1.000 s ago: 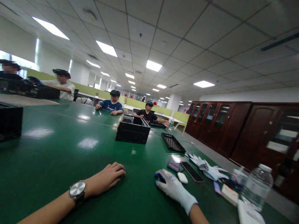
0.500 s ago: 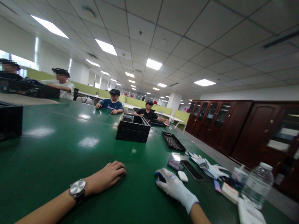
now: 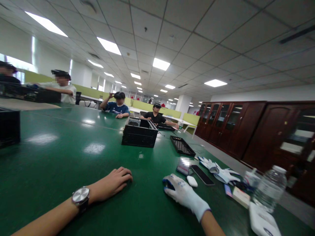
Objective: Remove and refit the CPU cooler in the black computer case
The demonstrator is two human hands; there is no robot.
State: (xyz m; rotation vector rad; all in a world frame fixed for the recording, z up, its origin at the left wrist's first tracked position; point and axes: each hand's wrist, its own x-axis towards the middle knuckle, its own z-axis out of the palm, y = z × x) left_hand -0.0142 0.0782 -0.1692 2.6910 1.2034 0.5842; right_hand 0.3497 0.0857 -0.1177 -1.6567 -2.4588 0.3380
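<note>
My left hand (image 3: 114, 182), bare with a round silver-faced watch (image 3: 80, 196) on the wrist, rests palm down on the green table (image 3: 108, 216). Its fingers are lightly bent and slightly apart, and no object shows in it. On the right, my right hand (image 3: 180, 191) wears a white work glove with blue on the finger parts. It lies on the table with bent fingers and a gap between thumb and forefinger; nothing held is visible. Just beyond it sit a small white rounded case (image 3: 192, 181) and a dark phone (image 3: 202, 174).
An open black computer case (image 3: 139, 136) stands mid-table, with a black perforated panel (image 3: 182, 145) to its right. Spare gloves (image 3: 220, 170), a small box (image 3: 241, 197) and a clear water bottle (image 3: 270, 188) lie or stand along the right side. Several people sit across the table.
My hands stay in nearly the same places. The camera view has shifted slightly. Across the table, the person in the blue shirt has raised one hand to the headset.
</note>
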